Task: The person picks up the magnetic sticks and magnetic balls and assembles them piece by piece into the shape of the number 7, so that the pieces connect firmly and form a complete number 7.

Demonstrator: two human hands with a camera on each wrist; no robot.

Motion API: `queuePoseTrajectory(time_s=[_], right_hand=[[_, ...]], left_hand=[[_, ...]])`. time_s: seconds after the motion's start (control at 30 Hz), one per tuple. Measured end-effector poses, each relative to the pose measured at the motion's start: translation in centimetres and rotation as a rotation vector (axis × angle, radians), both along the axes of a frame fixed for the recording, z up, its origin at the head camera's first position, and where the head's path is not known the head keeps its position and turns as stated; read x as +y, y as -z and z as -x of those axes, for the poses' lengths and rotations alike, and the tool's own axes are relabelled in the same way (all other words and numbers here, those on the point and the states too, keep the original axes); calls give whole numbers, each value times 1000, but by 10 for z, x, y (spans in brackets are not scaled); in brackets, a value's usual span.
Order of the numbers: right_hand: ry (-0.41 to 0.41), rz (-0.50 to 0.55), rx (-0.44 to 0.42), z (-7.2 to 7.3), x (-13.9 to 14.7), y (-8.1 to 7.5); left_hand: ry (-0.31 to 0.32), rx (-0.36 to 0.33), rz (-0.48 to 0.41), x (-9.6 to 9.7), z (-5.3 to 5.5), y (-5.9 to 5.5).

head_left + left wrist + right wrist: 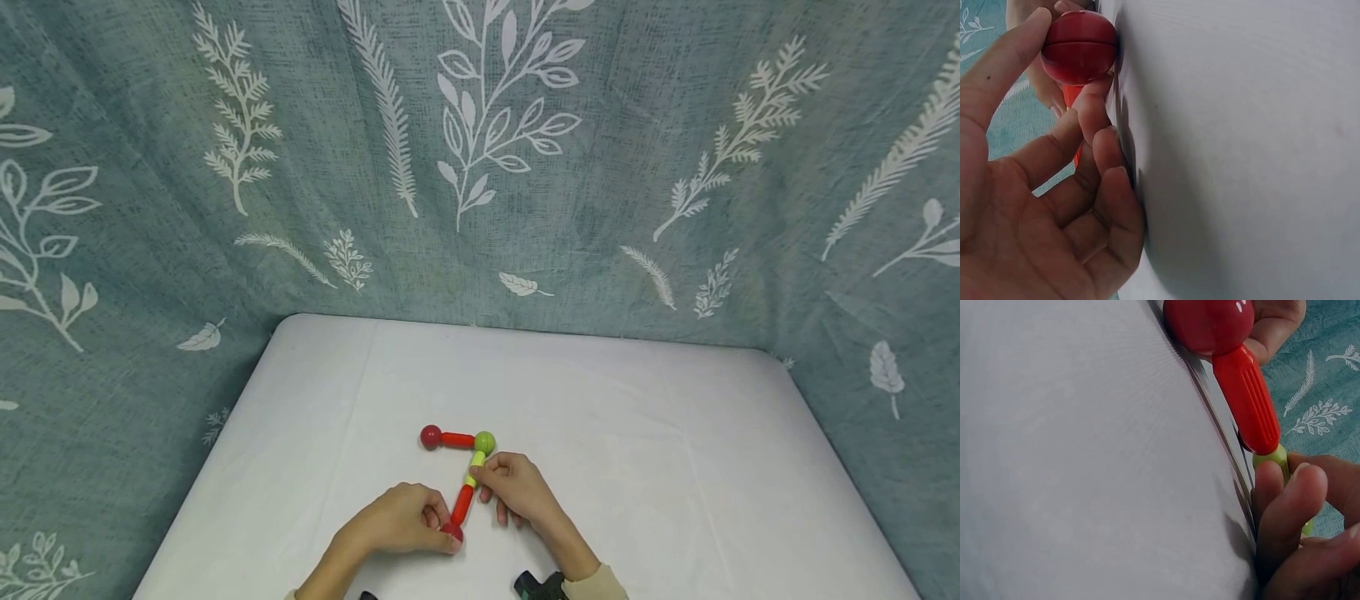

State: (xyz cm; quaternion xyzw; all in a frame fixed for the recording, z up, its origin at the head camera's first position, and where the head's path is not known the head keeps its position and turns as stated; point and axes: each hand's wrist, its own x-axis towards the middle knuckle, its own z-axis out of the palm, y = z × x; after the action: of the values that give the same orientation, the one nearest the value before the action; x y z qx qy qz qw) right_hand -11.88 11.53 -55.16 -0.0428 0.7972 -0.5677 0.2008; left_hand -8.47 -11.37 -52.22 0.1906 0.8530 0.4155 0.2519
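On the white table lies a chain of toy balls and rods. A dark red ball sits at its far left, joined by a red rod to a green ball. From there a yellow-green rod and a second red rod run toward the near red ball. My left hand pinches that near ball between thumb and fingers. With thumb and forefinger my right hand pinches the yellow-green rod; its other fingers hang loosely beside it.
The white tabletop spreads around the chain. Behind it hangs a teal curtain with white leaf prints. A black device shows by the right wrist at the near edge.
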Motion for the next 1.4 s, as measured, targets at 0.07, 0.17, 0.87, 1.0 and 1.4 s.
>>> queuePoseTrajectory(time_s=[0.07, 0.17, 0.87, 1.0, 1.4], right_hand=[[0, 1, 1, 0, 0, 0], [-3, 1, 5, 0, 0, -1], [16, -21, -2, -1, 0, 0], [17, -18, -1, -1, 0, 0], [10, 2, -4, 0, 0, 0]], left_hand=[[-1, -1, 0, 0, 0, 0], [1, 0, 3, -1, -1, -1], [-364, 318, -34, -11, 45, -5], [-390, 308, 6, -10, 53, 0], [-344, 288, 39, -7, 69, 6]])
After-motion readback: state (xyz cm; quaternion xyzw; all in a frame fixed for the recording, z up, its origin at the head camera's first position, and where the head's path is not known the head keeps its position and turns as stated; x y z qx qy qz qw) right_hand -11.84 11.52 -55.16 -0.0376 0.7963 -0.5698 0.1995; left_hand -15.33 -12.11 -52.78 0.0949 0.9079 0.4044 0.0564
